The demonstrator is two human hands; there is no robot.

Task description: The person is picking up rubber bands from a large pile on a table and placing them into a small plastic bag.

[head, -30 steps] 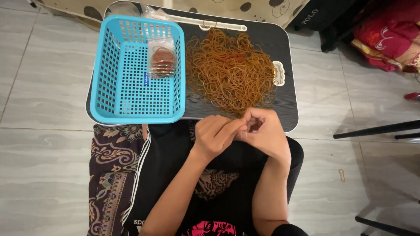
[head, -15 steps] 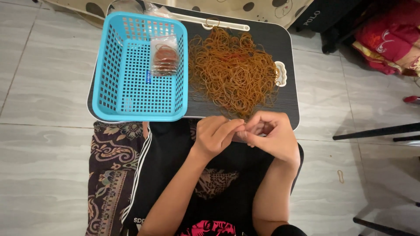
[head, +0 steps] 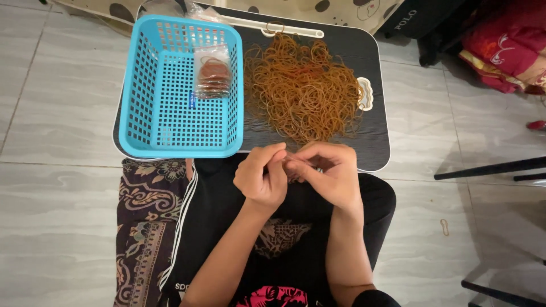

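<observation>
The left hand (head: pixel 263 181) and right hand (head: pixel 330 173) meet over the person's lap, just off the near edge of the small black bench (head: pixel 372 128). The fingers (head: pixel 272 156) of both hands are curled inward and pinched together at one spot between them; something small sits in the pinch, but what it is cannot be told. A large loose heap of brown rubber bands (head: pixel 301 85) lies on the bench just beyond the hands, apart from them. A blue plastic basket (head: pixel 142 102) stands on the left part of the bench, beside the heap. Inside it, near the far right corner, lies a clear bag of rubber bands (head: pixel 212 71). One stray rubber band (head: pixel 444 227) lies on the tiled floor, to the right.
</observation>
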